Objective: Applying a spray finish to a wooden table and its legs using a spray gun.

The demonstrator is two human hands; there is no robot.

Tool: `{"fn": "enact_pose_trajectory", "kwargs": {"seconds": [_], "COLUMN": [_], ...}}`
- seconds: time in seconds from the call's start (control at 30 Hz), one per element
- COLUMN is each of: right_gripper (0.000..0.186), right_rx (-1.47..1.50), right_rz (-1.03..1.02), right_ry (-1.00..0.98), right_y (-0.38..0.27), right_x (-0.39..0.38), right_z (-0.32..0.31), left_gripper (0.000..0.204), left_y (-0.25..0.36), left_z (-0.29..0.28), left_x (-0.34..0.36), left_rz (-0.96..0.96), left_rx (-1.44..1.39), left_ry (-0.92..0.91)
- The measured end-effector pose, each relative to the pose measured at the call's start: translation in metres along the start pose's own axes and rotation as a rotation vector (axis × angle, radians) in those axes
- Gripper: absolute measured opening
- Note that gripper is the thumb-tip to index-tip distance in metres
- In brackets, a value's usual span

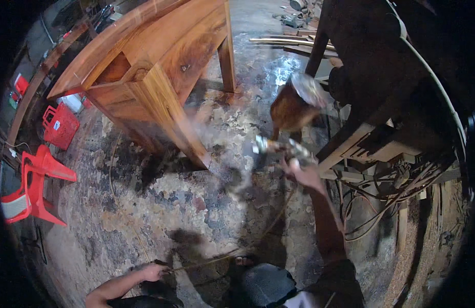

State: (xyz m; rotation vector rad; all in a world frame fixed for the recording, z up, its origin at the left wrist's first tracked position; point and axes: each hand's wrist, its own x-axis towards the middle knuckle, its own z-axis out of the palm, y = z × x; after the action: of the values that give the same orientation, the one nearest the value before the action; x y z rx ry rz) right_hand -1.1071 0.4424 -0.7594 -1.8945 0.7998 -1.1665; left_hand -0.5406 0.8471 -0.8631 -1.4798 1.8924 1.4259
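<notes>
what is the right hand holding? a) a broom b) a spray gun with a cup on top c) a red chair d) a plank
b: the right hand grips a spray gun with a brown cup above it, mist drifting toward the wooden table; the red chair stands far off at left.

White label (57, 124) — on red crate (60, 126), far left

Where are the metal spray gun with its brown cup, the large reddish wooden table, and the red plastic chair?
metal spray gun (278, 148), head view, on its metal body
large reddish wooden table (165, 46), head view, on its top panel
red plastic chair (34, 177), head view, on its seat
</notes>
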Motion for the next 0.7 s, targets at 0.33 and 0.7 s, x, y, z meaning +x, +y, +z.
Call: {"fn": "enact_pose_trajectory", "kwargs": {"seconds": [0.33, 0.7], "right_gripper": [0.044, 0.027], "right_rx": [-0.258, -0.093], "right_rz": [0.158, 0.281], "right_ry": [0.705, 0.317], "right_y": [-0.014, -0.072], "right_x": [0.224, 0.098], "right_z": [-0.004, -0.019], "left_gripper": [0.037, 0.033], "left_y": [0.054, 0.04], "left_z": [-0.031, -0.026], "left_x": [0.014, 0.007], "left_rz": [0.139, 0.1], "left_rx": [-0.082, 0.011], "left_ry": [0.217, 0.151]}}
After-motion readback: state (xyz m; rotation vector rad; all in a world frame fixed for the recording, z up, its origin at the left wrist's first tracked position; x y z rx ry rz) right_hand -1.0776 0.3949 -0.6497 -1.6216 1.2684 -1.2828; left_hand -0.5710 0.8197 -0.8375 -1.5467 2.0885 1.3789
